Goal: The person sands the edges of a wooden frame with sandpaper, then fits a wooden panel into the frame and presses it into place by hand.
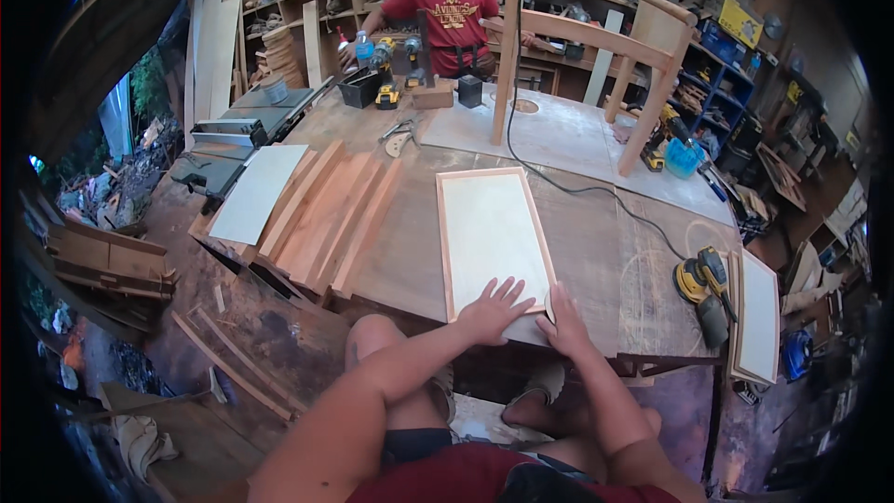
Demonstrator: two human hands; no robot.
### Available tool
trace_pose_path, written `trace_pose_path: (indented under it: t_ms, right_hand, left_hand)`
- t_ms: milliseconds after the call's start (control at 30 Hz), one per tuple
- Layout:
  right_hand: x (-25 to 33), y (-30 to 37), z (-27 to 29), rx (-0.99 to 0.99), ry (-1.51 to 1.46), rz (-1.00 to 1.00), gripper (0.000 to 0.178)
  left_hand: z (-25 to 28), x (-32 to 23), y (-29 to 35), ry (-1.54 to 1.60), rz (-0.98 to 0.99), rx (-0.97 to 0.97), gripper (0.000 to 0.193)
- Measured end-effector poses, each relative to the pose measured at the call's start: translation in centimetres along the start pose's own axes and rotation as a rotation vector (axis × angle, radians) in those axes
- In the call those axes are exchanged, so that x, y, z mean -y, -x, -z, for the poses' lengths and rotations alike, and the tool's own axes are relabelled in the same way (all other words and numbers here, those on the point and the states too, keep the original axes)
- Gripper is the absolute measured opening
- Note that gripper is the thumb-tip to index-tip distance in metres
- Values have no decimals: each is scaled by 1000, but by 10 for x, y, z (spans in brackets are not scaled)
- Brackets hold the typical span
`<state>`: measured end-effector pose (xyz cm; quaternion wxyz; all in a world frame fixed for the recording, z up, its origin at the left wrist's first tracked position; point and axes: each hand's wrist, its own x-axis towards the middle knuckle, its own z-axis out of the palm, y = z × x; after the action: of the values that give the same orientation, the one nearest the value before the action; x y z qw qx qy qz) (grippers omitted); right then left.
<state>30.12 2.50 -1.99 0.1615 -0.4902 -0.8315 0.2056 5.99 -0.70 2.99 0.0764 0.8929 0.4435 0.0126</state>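
A shallow wooden panel [492, 233], pale in the middle with a reddish-brown frame around it, lies on the workbench near the front edge. My left hand [495, 312] rests on its near end, fingers spread over the pale face and the near frame strip. At the near right corner is my right hand [564, 324], its fingers stretched along the outside of the frame. Neither hand is wrapped around anything. My palms partly hide the near edge of the panel.
Reddish boards [340, 210] and a white sheet [259, 194] lie left. An orbital sander [698, 278] sits right, beside stacked panels [756, 317]. A black cable [577, 190] crosses the bench. A wooden chair frame [582, 28] stands behind; a person in red [447, 14] stands across.
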Motion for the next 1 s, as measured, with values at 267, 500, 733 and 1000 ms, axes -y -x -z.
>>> trace_pose_path:
  t_ms: [267,500,733,1000]
  right_hand:
    - [0,-40,-3,-58,-65,-50,83]
    - [1,3,4,-12,-34,8,84]
    - [-5,-116,2,22,4,-63,89]
    - [-11,-286,0,67,43,-103,98]
  left_hand:
    - [-3,-3,2,-53,6,-18,107]
    - [-2,-1,0,-39,-2,-32,104]
    - [-3,3,-4,-12,-14,-23,103]
    - [1,7,-9,47,-1,63,109]
